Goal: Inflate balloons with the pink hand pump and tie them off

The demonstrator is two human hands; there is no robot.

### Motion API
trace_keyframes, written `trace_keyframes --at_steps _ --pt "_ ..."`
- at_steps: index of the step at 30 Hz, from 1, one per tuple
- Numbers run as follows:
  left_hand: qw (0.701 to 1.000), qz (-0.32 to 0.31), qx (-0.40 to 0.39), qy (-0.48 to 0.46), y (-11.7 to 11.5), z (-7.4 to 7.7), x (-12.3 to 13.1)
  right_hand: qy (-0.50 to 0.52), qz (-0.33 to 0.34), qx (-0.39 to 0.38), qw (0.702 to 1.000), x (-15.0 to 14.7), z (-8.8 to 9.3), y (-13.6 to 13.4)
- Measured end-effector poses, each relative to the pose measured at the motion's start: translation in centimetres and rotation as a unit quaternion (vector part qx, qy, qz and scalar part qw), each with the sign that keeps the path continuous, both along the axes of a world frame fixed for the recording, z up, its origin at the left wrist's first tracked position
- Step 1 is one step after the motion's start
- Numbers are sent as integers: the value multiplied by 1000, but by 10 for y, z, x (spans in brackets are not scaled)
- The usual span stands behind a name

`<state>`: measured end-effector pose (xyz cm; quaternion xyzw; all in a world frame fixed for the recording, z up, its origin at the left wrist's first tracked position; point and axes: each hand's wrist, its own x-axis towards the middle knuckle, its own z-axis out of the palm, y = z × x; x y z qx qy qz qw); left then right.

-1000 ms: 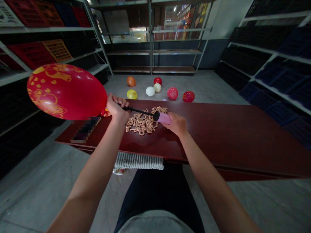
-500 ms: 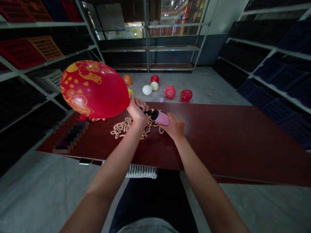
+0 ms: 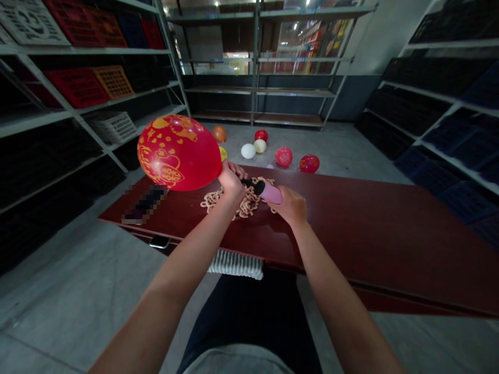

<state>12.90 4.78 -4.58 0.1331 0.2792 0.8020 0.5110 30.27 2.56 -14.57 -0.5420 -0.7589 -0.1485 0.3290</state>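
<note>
Red printed with gold, the balloon [image 3: 179, 153] hangs above the table [image 3: 358, 223], its neck end pinched in my left hand [image 3: 233, 179], my right hand [image 3: 293, 205] wrapped round the pink hand pump [image 3: 272, 193]; from here I judge inflating underway, the next stroke calling for a steady neck.

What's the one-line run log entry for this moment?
left hand: holds red balloon by narrow end | right hand: holds pink pump | table: curled tan pieces

Balloon [image 3: 179, 153]: smooth, glossy rubber
Pump [image 3: 272, 194]: smooth plastic
Surface [image 3: 358, 223]: polished, wood-like
Cloth [image 3: 236, 264]: ribbed, matt
Crates [image 3: 78, 87]: plastic
Floor [image 3: 78, 285]: matt, concrete-like
</note>
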Motion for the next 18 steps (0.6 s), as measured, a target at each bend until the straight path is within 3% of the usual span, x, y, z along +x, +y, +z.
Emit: trace_keyframes --at_steps 12,18 --pt "999 30 14 -22 -24 10 -76 -53 34 -3 998 0 -5 -3" --pt "1000 18 18 -11 -19 29 -85 -29 26 -2 999 -1 -2 -4"
